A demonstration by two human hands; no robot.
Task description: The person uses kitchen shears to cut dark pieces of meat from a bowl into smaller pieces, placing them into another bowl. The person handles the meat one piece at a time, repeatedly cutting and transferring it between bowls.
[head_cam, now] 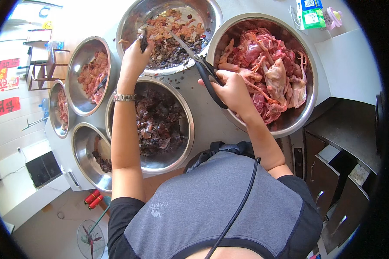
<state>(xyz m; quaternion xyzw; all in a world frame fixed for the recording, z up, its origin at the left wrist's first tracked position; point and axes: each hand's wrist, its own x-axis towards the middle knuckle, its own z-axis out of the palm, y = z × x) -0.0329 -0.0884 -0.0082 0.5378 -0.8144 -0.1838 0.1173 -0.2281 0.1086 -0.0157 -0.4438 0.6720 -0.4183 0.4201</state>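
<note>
My left hand (137, 58) grips a small dark piece (143, 38), too small to identify, over the left rim of a large metal basin (120, 30) of chopped yellowish and dark bits (171, 35). In my right hand (231, 87) are black-handled kitchen scissors (194, 56), blades apart and pointing up-left over that basin. To the right a large metal basin (312, 77) holds raw skinned poultry (277, 77), with feet showing. Below my left hand, partly behind my left forearm, a metal basin (189, 129) holds dark meat pieces (159, 123).
Smaller metal bowls with meat (94, 73), (62, 106) stand left, beside another metal bowl (90, 174) with dark scraps. Bits lie on the white table (197, 110) between basins. Packets (312, 17) and a pink-lidded cup (332, 17) are at top right. Dark cabinets (324, 171) stand lower right.
</note>
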